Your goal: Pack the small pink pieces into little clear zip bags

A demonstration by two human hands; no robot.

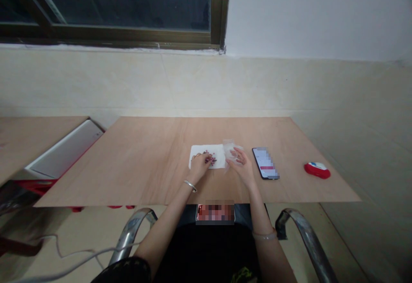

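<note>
**Left hand (201, 166) at a cluster of dark red pieces (210, 158), right hand (240, 166) gripping clear plastic film (229, 149)**

Left hand curled and palm-down, fingertips among or just beside the dark red pieces; whether any piece sits between those fingers, impossible to tell from this view. Right hand closed on the clear plastic film, the crumpled film rising just above and ahead of the fingers, close to the far-right corner of the white paper towel (219, 162). Dark red pieces lying on that towel directly under and ahead of the left hand, too small to identify exactly.

Between the hands, the right part of the towel, flat on a pale wooden board (144, 163). Just right of the right hand, a smartphone (265, 163) lying at a slant, its screen lit and blurred. Well right of the phone, a red-and-white object (317, 170), its kind unclear. On the left wrist, a silver bangle (190, 185); on the right forearm near the wrist, a pale bracelet (264, 235). Below the hands, a blurred patch (215, 212) at the person's front, flanked by chrome chair arms (133, 231). Far left of the left hand, a white panel on a red frame (64, 150).
</note>
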